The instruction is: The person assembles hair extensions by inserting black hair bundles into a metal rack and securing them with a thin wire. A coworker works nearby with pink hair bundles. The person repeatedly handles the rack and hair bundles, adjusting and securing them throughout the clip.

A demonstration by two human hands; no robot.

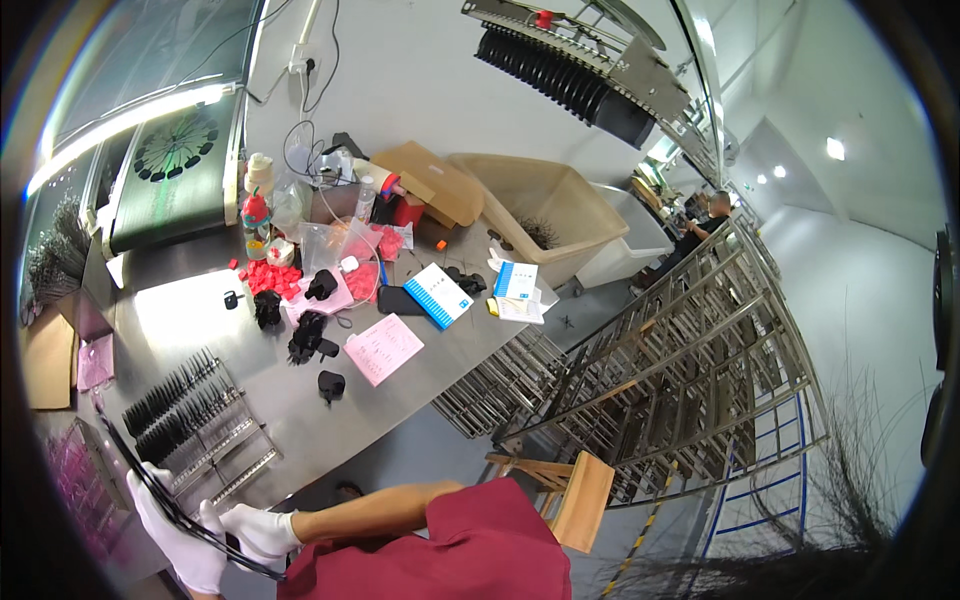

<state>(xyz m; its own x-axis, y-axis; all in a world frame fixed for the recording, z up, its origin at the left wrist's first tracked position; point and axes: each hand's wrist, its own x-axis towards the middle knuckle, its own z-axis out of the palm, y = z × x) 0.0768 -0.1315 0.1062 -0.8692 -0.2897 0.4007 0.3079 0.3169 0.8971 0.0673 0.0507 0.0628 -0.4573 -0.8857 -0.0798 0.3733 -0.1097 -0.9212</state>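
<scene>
My left hand (pixel 178 540), in a white glove, is closed around a bundle of long thin black strips (pixel 130 455) at the lower left. The strips slant from beside the table's left end down toward my lap. My right hand (pixel 258 530), also white-gloved, is closed at their lower part, its fingertips partly hidden. Just beyond my hands, a metal rack (pixel 232 440) lies on the steel table, with rows of slim black pointed pieces (pixel 170 412) standing in it.
Red pieces (pixel 270 277), black clumps (pixel 306 338), a pink sheet (pixel 384 349) and blue-white booklets (pixel 438 296) lie on the table. A conveyor (pixel 165 190) stands at far left, a beige tub (pixel 560 215) behind. Metal racks (pixel 680 370), a wooden stool (pixel 582 500) and a distant person (pixel 712 225) are right.
</scene>
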